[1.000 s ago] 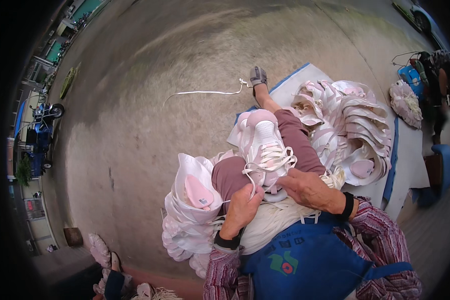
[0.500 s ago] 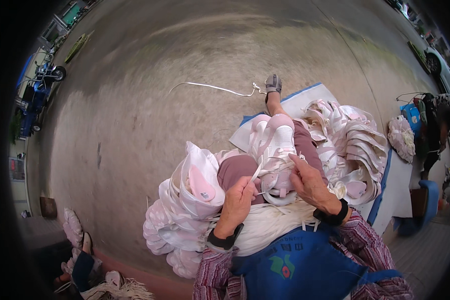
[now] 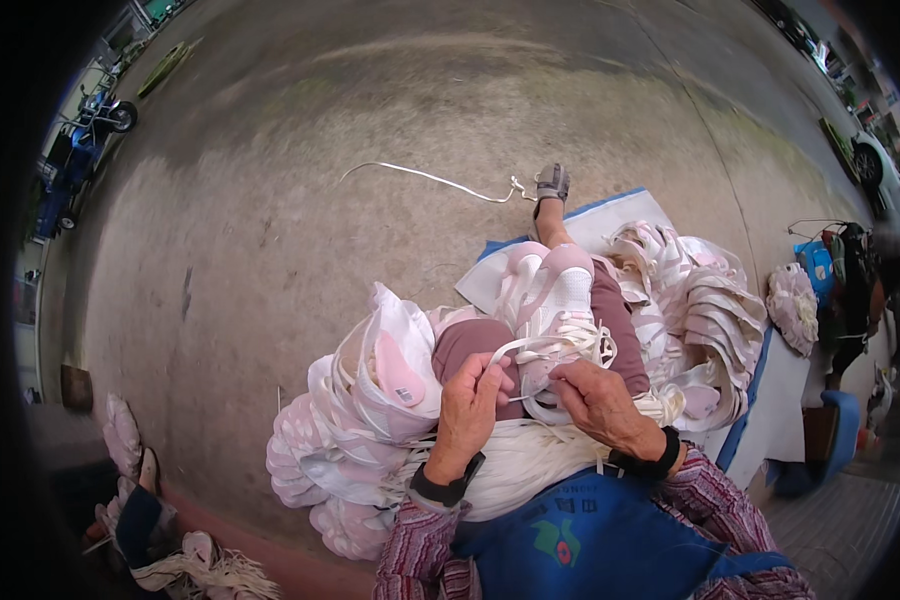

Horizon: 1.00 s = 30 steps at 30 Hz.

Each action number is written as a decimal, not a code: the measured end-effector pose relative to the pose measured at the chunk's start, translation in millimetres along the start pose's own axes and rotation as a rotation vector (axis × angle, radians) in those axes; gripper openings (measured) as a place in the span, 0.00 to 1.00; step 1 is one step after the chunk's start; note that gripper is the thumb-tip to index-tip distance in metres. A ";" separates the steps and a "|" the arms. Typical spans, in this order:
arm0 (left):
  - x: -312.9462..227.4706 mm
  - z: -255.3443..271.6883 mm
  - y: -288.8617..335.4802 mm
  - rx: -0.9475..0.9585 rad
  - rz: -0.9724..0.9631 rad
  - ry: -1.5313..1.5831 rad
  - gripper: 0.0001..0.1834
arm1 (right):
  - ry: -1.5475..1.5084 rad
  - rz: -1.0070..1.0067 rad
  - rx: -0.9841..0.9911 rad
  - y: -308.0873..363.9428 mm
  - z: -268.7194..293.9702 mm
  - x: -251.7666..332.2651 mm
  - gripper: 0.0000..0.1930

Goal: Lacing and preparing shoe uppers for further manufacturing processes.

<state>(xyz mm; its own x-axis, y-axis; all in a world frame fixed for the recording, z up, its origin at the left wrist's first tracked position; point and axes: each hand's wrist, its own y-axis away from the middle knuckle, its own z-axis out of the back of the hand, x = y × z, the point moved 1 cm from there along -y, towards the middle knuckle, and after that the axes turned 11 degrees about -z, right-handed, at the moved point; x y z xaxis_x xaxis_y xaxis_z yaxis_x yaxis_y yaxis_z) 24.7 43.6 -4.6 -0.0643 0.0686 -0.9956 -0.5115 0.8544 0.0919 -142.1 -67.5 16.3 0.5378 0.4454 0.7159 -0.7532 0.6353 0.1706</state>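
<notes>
Across my lap lies a pair of white and pink shoe uppers [image 3: 560,292], toes pointing away from me. My left hand [image 3: 470,412] pinches a white shoelace [image 3: 515,345], which loops up over the lacing area. At the heel end of the nearer upper, my right hand [image 3: 607,408] is closed, thumb and forefinger together; what lies between those fingertips is too small to make out. Below both hands a thick bundle of loose white laces [image 3: 530,458] spreads over my blue apron [image 3: 570,535].
Stacked pink and white uppers [image 3: 355,415] lean at my left leg, and another stack [image 3: 715,300] lies at my right on a pale sheet [image 3: 645,208]. One loose lace [image 3: 430,176] trails on the concrete floor. More uppers [image 3: 122,435] lie lower left, beside another person's leg.
My right hand has come down from the lacing area to the heel end, its fingers now drawn together. The lace has become a wider loop over the upper. My left hand keeps its pinch.
</notes>
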 end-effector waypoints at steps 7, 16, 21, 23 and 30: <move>5.8 0.3 1.1 0.005 0.066 0.067 0.12 | 0.077 -0.142 -0.090 -7.1 -1.5 6.9 0.13; 11.7 3.0 3.8 -0.046 -0.334 -0.433 0.07 | 0.060 -0.054 -0.194 -13.8 15.5 -9.4 0.20; 2.3 3.7 3.0 -0.008 -0.183 -0.373 0.07 | 0.068 -0.064 -0.210 -9.0 11.6 -7.1 0.18; -2.1 0.9 2.4 0.042 -0.102 -0.264 0.08 | -0.025 -0.170 -0.163 -5.5 13.5 -5.5 0.13; 17.8 -8.4 5.3 0.126 -0.387 -0.488 0.09 | -0.023 -0.099 -0.027 9.9 3.0 -14.8 0.06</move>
<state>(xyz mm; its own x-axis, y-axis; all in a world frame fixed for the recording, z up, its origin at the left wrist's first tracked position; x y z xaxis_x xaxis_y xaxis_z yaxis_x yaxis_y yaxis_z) 13.7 45.1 -21.7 0.5185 -0.0556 -0.8533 -0.3131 0.9162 -0.2500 -158.6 -69.7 9.5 0.6001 0.3649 0.7119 -0.6859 0.6927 0.2231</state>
